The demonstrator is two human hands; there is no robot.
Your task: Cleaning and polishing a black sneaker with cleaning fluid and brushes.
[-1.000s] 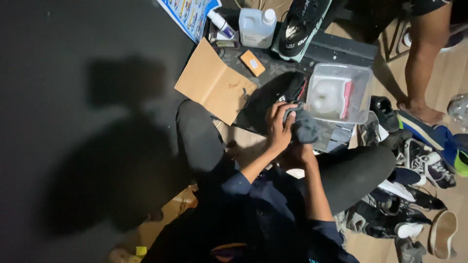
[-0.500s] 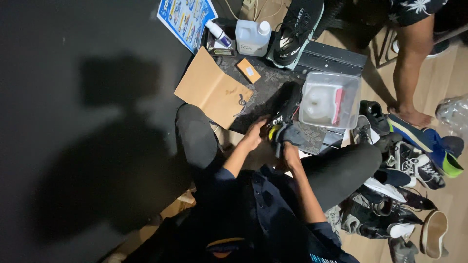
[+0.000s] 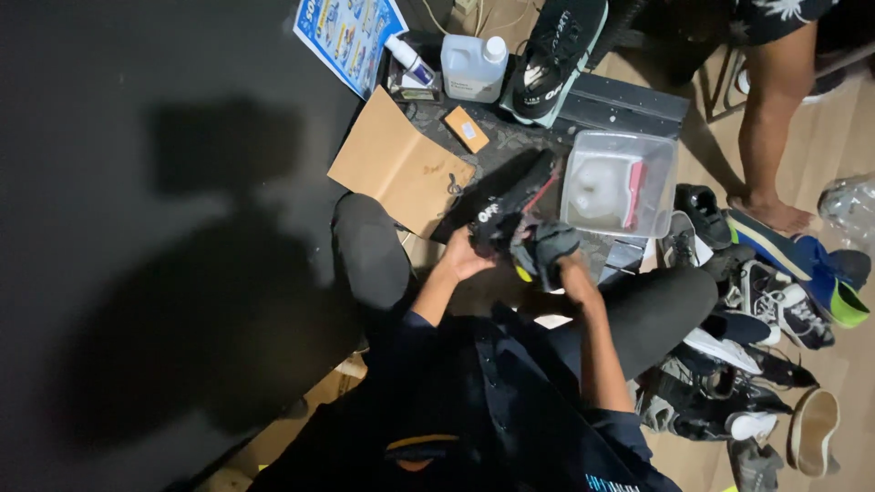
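With the black shoe (image 3: 510, 202) now swung toward eleven o'clock, her left hand (image 3: 467, 258) grips its heel while the right hand (image 3: 567, 266) clutches a dark cloth (image 3: 550, 244) against it.

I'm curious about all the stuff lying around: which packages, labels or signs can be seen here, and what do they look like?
Poster: top left of the clutter, flat, blue with small pictures.
Jug: right of the poster, white plastic, pale cap.
Tube: between them, white, dark end.
Small box: below the jug, orange, pale label.
Cardboard sheet: plain brown, unprinted.

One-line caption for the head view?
Seated person's left hand holds a black shoe while right hand presses a dark cloth against it.
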